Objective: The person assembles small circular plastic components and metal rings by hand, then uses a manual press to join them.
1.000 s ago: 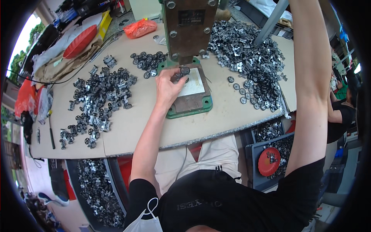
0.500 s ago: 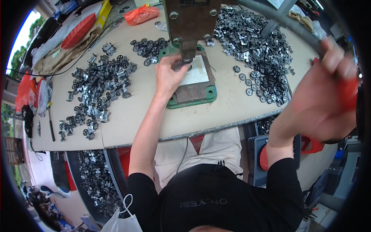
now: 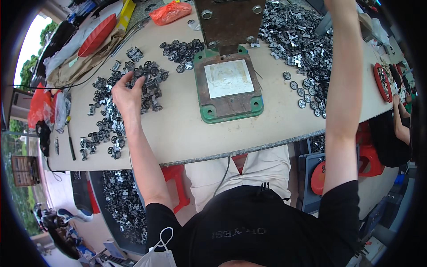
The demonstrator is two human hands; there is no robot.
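Currently | left hand [image 3: 126,95]: thumb and fingers parted, nothing visibly gripped | wheeled-assembly pile [image 3: 108,107]: beneath and around it, long axis far-to-near, left nearer | right hand: beyond frame, grip unknown

The table top [image 3: 178,139] looks smooth and dull, but its near edge [image 3: 275,145] looks rough and speckled like stone. The green press base [image 3: 233,114] looks like painted metal, a bit shiny, under a rough brown metal plate [image 3: 231,100]. The small parts [image 3: 152,92] on the left look shiny, like metal and hard plastic. The far orange bag [image 3: 171,14] is thin, crinkly plastic. The shirt [image 3: 249,213] is dull cloth.
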